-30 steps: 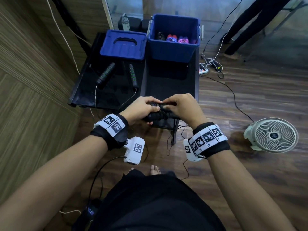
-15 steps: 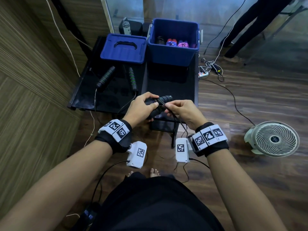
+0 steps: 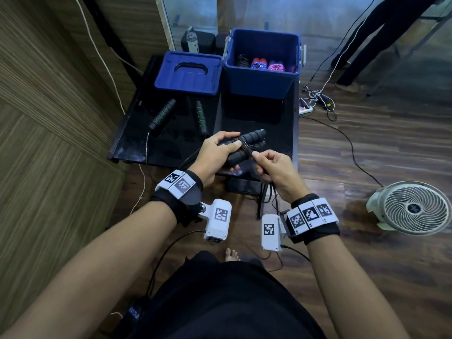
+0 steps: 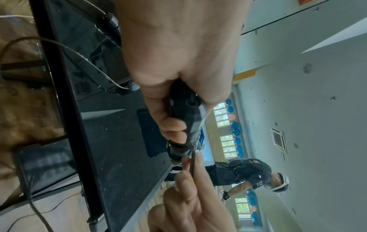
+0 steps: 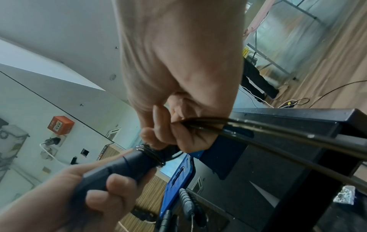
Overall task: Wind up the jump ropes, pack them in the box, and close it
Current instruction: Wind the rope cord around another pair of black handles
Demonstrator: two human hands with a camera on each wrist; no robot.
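Observation:
My left hand (image 3: 217, 152) grips the two black handles (image 3: 247, 145) of a jump rope held together over the near edge of the black table (image 3: 256, 123). Several turns of thin black cord (image 3: 245, 149) are wound round the handles. My right hand (image 3: 266, 165) pinches the loose cord just right of the wraps, and the rest hangs down past the wrist. In the wrist views the same handles (image 5: 127, 164) and cord coil (image 4: 176, 150) show between both hands. Another rope with green-ringed handles (image 3: 162, 117) lies on the table. The open blue box (image 3: 263, 64) stands at the back with wound ropes inside.
The blue lid (image 3: 189, 72) lies left of the box. A wood-panel wall runs along the left. A white fan (image 3: 413, 207) sits on the floor at right, with a power strip and cables (image 3: 315, 101) beyond the table. A person's legs (image 3: 381, 40) stand far right.
Both hands have risen and come apart. My right hand has drawn the cord off to the right of the handles, and the wrapped handles now show clearly in my left hand.

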